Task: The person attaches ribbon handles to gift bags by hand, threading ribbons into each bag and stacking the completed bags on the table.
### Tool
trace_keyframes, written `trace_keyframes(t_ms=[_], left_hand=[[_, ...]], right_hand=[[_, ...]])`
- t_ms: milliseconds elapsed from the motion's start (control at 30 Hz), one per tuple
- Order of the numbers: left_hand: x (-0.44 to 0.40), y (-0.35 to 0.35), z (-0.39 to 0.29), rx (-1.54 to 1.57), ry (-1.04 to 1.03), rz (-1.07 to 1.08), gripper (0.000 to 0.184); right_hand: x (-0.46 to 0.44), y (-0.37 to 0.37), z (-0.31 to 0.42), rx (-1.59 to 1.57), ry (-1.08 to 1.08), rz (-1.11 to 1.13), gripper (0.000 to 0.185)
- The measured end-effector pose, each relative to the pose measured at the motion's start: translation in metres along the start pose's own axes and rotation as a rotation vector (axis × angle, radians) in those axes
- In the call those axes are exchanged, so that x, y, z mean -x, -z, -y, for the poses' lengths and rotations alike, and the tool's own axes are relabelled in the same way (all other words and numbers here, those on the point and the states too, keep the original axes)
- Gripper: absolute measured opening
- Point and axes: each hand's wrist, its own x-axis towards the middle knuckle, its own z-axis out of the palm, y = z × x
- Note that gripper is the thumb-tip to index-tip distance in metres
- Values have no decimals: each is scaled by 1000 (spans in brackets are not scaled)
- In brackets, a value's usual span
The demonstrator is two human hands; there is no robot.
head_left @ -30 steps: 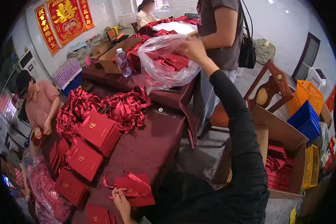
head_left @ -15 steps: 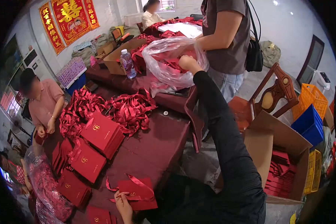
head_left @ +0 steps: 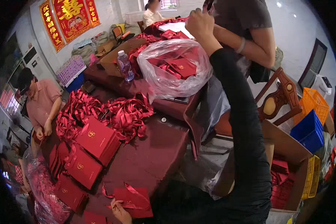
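My left hand (head_left: 120,212) grips the left edge of a flat red gift bag (head_left: 140,198) with a gold emblem and red ribbon at the bottom of the view. Beside it on the table stand stacks of similar red gift bags (head_left: 100,136), with a heap of red ribbons (head_left: 132,117) behind. My right hand (head_left: 201,27) is raised, fingers curled, in front of a person in a dark shirt; anything inside it is hidden. Below that hand sits an open clear plastic bag (head_left: 171,87) with red gift bags inside.
A purple bottle (head_left: 126,67) stands by a cardboard box on the maroon-covered table (head_left: 156,145). At right are a wooden chair (head_left: 278,97), a blue crate (head_left: 308,130) and an open carton (head_left: 296,140) with red pieces. Other people sit at left and at the back.
My right hand has moved up and away from the plastic bag's opening. The person in the dark shirt has leaned and shifted right. My left hand still grips the same gift bag.
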Motion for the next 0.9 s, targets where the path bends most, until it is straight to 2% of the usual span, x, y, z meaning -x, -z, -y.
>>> trace_keyframes(t_ms=[67,100,167,200,267,333,433,467,500,567,600,700,733,800,833,900], left_hand=[[-3,-1,-1,3,23,3,38],[-3,-2,-2,5,34,6,38],[-3,-3,-1,17,48,10,38],[-5,-3,-1,21,49,12,38],[-5,-2,1,30,54,9,39],[-5,-3,3,39,55,10,39],[-1,-4,9,75,69,20,39],[-1,-4,12,100,80,20,39],[1,-2,15,115,81,17,39],[2,-3,18,107,24,-13,39],[2,-3,18,78,-31,-40,38],[2,-2,9,46,-39,-42,37],[0,0,-3,64,-45,-50,37],[-2,-1,-3,73,-26,-35,37],[-2,-2,-3,79,-22,-30,36],[-1,-3,2,84,-9,-27,36]], right_hand=[[4,47,-4,92,159,10,13],[7,34,-12,156,158,-207,15],[41,33,-38,99,165,-75,21],[53,53,-35,83,32,554,33],[84,52,-44,-258,238,971,47],[122,42,-39,-337,395,673,55],[122,17,-12,-268,336,900,53],[135,-5,-8,-356,424,713,47],[136,-12,0,-359,421,717,47],[136,-19,23,-173,485,978,47],[138,-17,28,-167,531,952,40],[135,-11,31,-202,455,1043,42],[141,-16,30,-177,448,1034,46],[148,-17,30,-231,509,776,22],[140,-8,27,-248,563,770,21],[104,-42,29,-358,531,1049,22]])
